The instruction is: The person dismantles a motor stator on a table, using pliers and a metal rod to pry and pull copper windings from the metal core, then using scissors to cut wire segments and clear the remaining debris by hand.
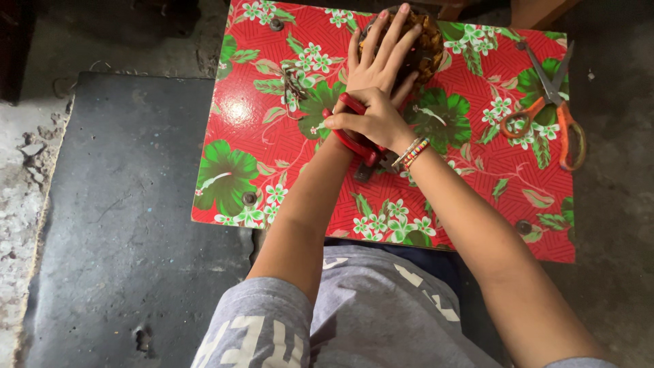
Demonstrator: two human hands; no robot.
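My left hand (381,61) lies with fingers spread over a round brown woven object (428,42) at the far edge of a small table (259,150) covered in red flowered cloth. It presses down on the object and holds it. My right hand (373,119), with a beaded bracelet on its wrist, crosses over the left wrist and is closed around a red-handled tool (355,144). The tool's dark tip pokes out below the hand, and its working end is hidden.
Orange-handled scissors (555,109) lie shut at the table's right side. A small dark scrap (294,83) sits on the cloth left of my hands. A dark mat (122,204) covers the rough floor to the left. My grey-clad knees are under the near edge.
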